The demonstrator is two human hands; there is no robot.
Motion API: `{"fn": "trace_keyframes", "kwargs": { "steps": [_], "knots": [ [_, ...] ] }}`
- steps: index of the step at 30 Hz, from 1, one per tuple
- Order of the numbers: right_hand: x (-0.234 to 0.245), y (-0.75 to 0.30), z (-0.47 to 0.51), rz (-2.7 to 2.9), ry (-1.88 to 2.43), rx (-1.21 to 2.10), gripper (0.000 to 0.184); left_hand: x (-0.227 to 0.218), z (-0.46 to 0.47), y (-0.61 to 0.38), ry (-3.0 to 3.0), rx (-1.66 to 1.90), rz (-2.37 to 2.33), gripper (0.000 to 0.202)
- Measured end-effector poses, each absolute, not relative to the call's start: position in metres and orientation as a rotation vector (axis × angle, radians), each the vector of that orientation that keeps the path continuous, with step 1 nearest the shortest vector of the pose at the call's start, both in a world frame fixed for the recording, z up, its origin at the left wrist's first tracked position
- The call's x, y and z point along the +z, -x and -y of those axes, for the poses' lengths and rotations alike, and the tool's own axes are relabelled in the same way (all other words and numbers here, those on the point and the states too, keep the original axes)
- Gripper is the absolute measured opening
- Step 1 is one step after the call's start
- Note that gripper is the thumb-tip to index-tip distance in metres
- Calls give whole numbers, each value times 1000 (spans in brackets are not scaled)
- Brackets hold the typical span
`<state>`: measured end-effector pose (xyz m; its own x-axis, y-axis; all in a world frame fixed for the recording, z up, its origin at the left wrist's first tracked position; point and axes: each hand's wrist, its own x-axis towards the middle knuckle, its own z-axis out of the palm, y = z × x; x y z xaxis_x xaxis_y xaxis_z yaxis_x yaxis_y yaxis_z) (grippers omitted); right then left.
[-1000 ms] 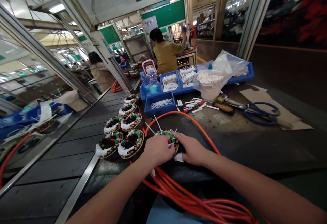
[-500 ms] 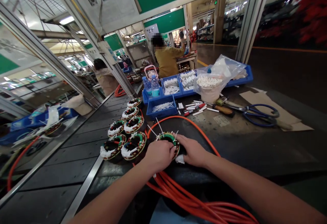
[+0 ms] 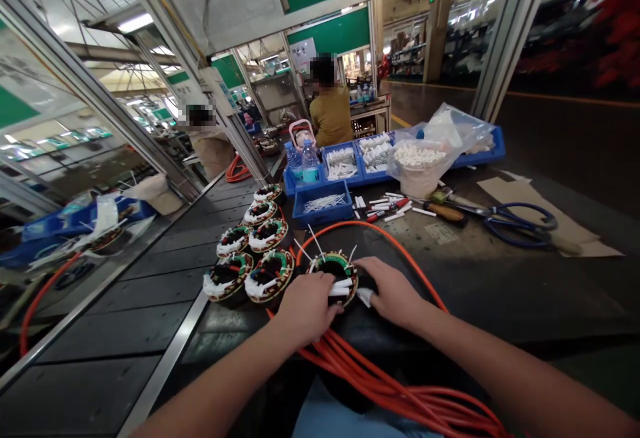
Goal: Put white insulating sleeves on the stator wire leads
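Note:
A motor stator (image 3: 336, 263), a ring with a green top and white cable ties standing up from it, lies on the bench in front of me. My left hand (image 3: 307, 306) is closed round its near left rim. White tubes (image 3: 341, 287) show beside those fingers, across the ring's near side. At the stator's right edge is my right hand (image 3: 393, 293), fingers apart, with a white wrap (image 3: 365, 297) at the thumb. Whether its fingertips touch the rim I cannot tell.
Several stators (image 3: 270, 277) with white wrapping stand at left. Orange hose (image 3: 360, 365) coils in front and loops behind. Beyond are a blue tray of cable ties (image 3: 323, 205), markers (image 3: 387, 210), a bag of white pieces (image 3: 419, 161), scissors (image 3: 520, 221) and a co-worker (image 3: 333, 111).
My right hand has drawn slightly away from the stator and its fingers have spread. White tubes by my left fingers now show. The whole view has shifted slightly.

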<state>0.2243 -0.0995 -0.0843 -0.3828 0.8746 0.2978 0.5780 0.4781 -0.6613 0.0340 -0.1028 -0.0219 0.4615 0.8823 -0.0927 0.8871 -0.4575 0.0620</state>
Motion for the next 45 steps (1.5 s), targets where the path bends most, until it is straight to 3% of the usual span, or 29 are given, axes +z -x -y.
{"fn": "trace_keyframes", "kwargs": {
  "steps": [8,13,16,19,26,36,45],
  "knots": [
    [-53,-210,97,2356,1155,559,25,-18,91,-36,-2497,-57,-1505,30],
    [-49,-206,79,2411,1174,581,13,-26,100,-39,-2497,-35,-1494,33],
    [-48,-208,78,2429,1166,608,13,-16,97,-27,-2487,170,-1373,49],
    [-45,-211,81,2410,1116,665,17,1,84,0,-2545,293,-1175,46],
    [-36,-212,82,2398,1160,829,15,-2,58,28,-2925,-99,-685,24],
    [-25,-222,44,2749,1119,752,14,-49,108,-12,-2474,523,-1255,19],
    [-22,-214,47,2804,1191,616,12,-48,113,-22,-2330,561,-1398,15]
  ]
}}
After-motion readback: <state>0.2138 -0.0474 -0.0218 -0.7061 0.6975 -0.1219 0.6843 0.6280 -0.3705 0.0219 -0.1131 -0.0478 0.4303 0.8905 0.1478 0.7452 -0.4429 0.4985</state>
